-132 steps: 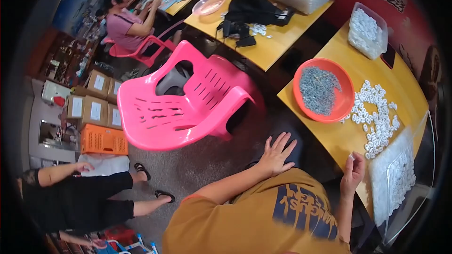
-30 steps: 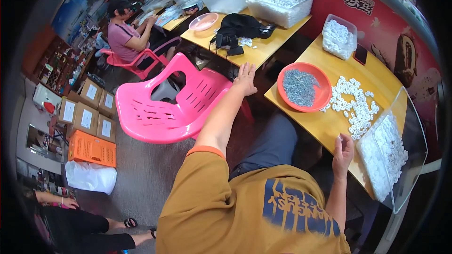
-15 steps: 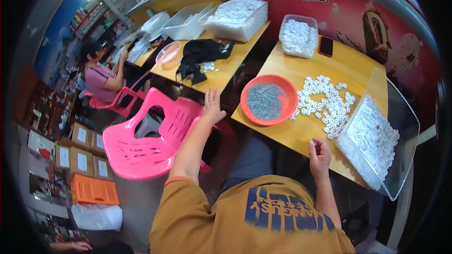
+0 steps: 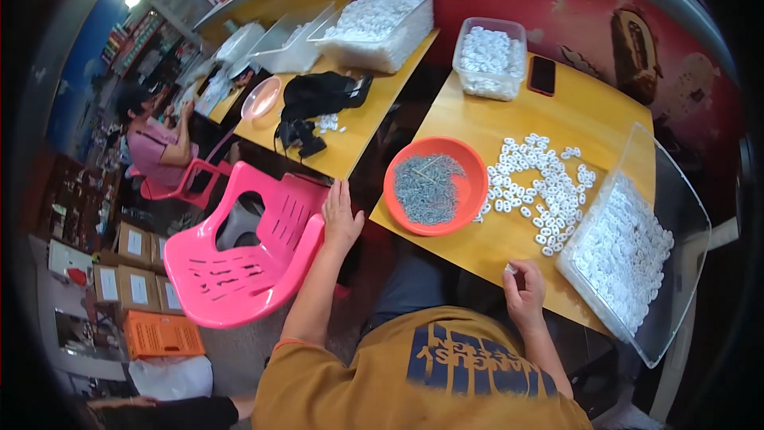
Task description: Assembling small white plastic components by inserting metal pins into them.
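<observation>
My left hand (image 4: 342, 219) is stretched out beside the armrest of a pink plastic chair (image 4: 278, 288), fingers extended and nothing held. Whether it touches the chair, I cannot tell. Close to the near edge of the yellow table (image 4: 589, 99), my right hand (image 4: 528, 296) pinches a small white plastic piece (image 4: 510, 268) between thumb and finger. Loose white oval pieces with two holes (image 4: 549, 183) are scattered beyond it. Left of them stands an orange bowl (image 4: 476, 171) of thin grey metal screws or nails. A clear bin (image 4: 585, 285) full of white pieces lies tilted at the right.
A clear tub (image 4: 492, 85) of white pieces and a dark phone (image 4: 542, 76) are at the table's back. A second table (image 4: 382, 107) carries bins, a black cloth item (image 4: 318, 95) and a pink bowl (image 4: 263, 98). One person (image 4: 155, 139) sits far left; another's arm (image 4: 171, 412) shows at lower left.
The whole view has shifted a little. My left hand has drawn back slightly toward me, its fingers still extended. The other person's arm at lower left reaches further into view.
</observation>
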`<state>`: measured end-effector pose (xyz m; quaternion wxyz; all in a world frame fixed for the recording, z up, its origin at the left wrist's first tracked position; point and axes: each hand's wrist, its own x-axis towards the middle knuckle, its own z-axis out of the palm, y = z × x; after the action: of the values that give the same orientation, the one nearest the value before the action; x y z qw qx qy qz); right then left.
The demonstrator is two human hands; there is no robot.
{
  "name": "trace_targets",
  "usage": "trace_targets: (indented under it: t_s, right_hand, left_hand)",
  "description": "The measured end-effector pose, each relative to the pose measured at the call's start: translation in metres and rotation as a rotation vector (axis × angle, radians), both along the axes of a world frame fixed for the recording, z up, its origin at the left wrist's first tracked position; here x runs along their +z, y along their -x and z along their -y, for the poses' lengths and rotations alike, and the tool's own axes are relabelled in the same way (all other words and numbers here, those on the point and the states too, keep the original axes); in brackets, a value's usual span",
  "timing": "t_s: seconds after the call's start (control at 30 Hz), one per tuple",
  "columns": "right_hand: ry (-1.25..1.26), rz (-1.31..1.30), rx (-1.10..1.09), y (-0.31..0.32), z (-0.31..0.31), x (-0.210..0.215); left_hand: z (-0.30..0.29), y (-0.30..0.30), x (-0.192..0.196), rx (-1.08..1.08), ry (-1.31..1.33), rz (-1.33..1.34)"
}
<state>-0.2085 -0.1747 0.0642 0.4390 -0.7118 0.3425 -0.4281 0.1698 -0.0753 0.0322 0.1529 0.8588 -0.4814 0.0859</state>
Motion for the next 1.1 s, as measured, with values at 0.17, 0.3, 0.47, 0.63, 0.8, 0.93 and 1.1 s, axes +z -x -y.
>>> trace_targets:
  t_s: [0.17, 0.3, 0.47, 0.63, 0.8, 0.93, 1.1]
  right_hand:
    - [0.062, -0.035, 0.002, -0.002, 0.003, 0.001]
    - [0.083, -0.054, -0.004, -0.001, 0.004, -0.01]
    - [0.088, -0.093, -0.021, -0.004, 0.004, -0.006]
    - [0.019, -0.128, -0.02, -0.004, 0.001, -0.012]
    - [0.038, -0.146, -0.054, -0.004, 0.001, -0.018]
    - [0.06, -0.17, 0.032, -0.006, 0.003, -0.02]
    - [-0.031, -0.102, -0.039, -0.007, 0.0, -0.022]
  left_hand:
    - [0.005, -0.006, 0.009, 0.097, 0.014, -0.053]
    - [0.014, -0.02, 0.015, 0.176, -0.018, -0.23]
    - [0.024, -0.029, 0.023, 0.239, -0.288, -0.342]
    - [0.016, -0.017, 0.057, 0.035, -0.089, -0.456]
    - [0.0, 0.069, 0.186, -0.431, 0.498, -1.006]
    - [-0.003, 0.083, 0.252, -1.611, 0.766, -1.173]
    - [-0.009, 0.109, 0.257, -1.551, 0.915, -1.298]
